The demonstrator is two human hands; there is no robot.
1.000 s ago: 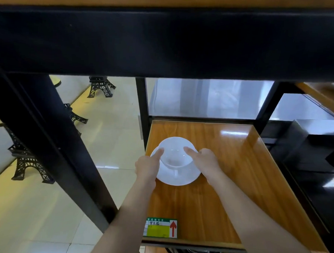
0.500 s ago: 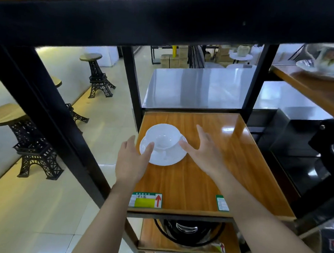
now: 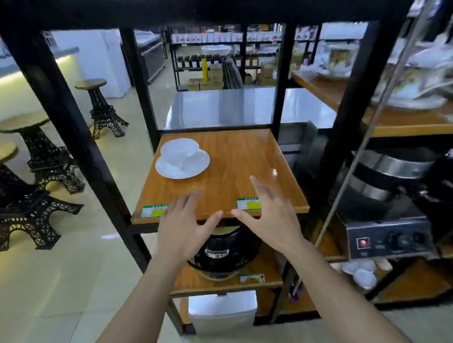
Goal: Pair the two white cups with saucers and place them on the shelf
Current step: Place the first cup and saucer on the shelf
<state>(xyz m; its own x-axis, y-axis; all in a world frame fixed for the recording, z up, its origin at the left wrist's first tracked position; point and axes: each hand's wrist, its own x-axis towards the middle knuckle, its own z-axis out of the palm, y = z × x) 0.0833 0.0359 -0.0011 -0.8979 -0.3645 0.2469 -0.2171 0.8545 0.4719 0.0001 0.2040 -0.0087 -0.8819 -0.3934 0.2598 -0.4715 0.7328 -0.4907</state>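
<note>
On wooden shelf (image 3: 247, 162), white cup (image 3: 179, 150) seated in saucer (image 3: 167, 169) at left rear, my left hand (image 3: 183, 228) open and empty at front edge, my right hand (image 3: 271, 221) beside it, fingers spread, holding nothing

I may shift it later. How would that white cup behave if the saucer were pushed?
The cup sits loose and off-centre on the glossy saucer, so it would probably slide or rattle. Both look like thin china, likely fragile. The shelf looks slick too.
</note>
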